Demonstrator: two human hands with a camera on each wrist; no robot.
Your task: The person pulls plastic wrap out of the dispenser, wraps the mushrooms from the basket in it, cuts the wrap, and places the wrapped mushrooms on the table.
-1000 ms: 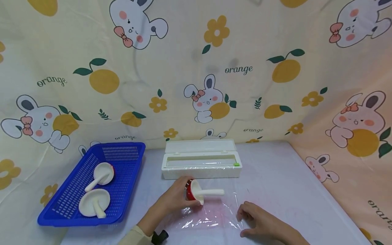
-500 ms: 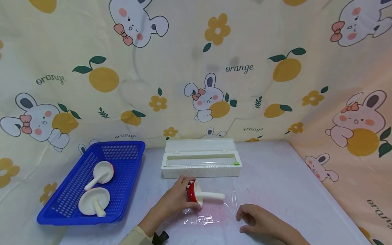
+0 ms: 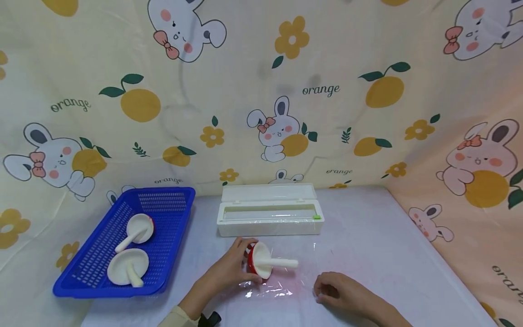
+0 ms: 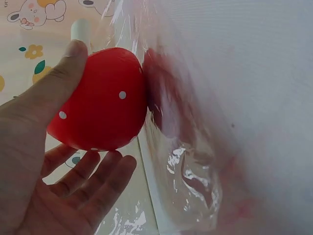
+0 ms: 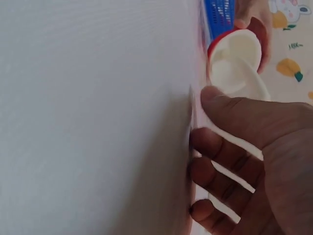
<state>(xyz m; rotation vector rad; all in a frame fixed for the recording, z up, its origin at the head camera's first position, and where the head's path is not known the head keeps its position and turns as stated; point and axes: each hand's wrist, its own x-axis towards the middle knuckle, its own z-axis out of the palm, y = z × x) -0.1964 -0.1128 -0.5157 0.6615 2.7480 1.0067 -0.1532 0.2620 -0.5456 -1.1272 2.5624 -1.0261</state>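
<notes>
My left hand (image 3: 234, 268) grips a toy mushroom (image 3: 261, 261) by its red, white-dotted cap, its white stem pointing right. In the left wrist view, the thumb lies along one side of the cap (image 4: 105, 100), with fingers at the other side. A sheet of clear cling film (image 3: 282, 288) is spread under the mushroom on the table. At the film's right side rests my right hand (image 3: 347, 293), thumb and fingers bent. Its fingertips touch down at the surface in the right wrist view; I cannot tell whether they pinch the film's edge.
A white cling film dispenser (image 3: 269, 227), lid raised and with a green slider (image 3: 316, 217), stands behind the hands. On the left, a blue basket (image 3: 180, 227) holds two more mushrooms, stems up. A printed cloth (image 3: 229, 91) hangs behind the white-covered table (image 3: 367, 236).
The mushroom in my left hand has tipped slightly, showing more of its white underside. The thumb of my right hand has drawn closer to its forefinger.
</notes>
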